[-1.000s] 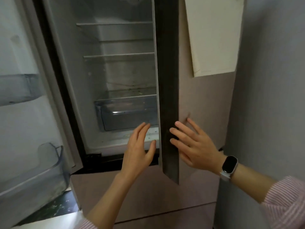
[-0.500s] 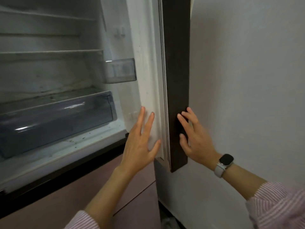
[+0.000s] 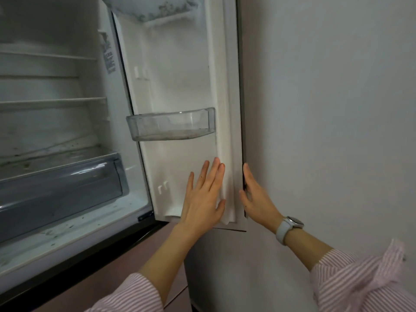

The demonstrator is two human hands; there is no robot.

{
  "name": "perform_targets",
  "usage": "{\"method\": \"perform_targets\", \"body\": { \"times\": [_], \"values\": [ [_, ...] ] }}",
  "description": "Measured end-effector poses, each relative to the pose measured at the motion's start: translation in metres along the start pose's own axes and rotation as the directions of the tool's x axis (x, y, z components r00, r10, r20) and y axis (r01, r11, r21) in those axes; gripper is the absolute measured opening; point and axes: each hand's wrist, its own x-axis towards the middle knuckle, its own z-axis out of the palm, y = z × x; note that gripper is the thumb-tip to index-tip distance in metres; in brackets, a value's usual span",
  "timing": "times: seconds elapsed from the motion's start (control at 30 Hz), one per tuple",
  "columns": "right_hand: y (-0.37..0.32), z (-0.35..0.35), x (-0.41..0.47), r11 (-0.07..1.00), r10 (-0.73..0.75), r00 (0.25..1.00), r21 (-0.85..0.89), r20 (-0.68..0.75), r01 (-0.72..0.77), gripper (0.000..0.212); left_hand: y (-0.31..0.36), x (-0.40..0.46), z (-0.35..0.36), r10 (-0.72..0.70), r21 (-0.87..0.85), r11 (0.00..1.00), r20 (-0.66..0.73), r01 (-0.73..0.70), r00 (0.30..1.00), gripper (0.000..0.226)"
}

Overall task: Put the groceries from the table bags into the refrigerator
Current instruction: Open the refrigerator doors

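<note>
The refrigerator stands open, its shelves bare and a grey crisper drawer at the bottom. The right door is swung wide against the wall, with its white inner liner facing me. My left hand lies flat with straight fingers on the lower liner near the white seal. My right hand touches the door's dark outer edge, fingers straight, a white watch on its wrist. No groceries or bags are in view.
A clear door bin hangs halfway up the door. A grey wall is close on the right, just behind the door. Below the open compartment is a pink lower drawer front.
The right door has swung further open toward the wall, and both hands went with it. The view has shifted, so the inner liner and door bin face me.
</note>
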Motion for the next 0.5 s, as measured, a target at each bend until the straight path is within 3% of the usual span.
{"method": "perform_targets", "body": {
  "times": [0.33,0.5],
  "values": [
    [0.016,-0.006,0.014,0.999,0.038,0.999,0.010,-0.013,-0.038,0.060,0.008,0.020,0.009,-0.028,0.036,0.999,0.014,0.027,1.000,0.086],
    [-0.006,0.000,-0.012,0.976,-0.170,0.960,-0.172,-0.221,0.133,0.047,0.003,-0.004,0.003,-0.121,0.056,0.991,-0.043,0.123,0.992,0.064]
  ]
}}
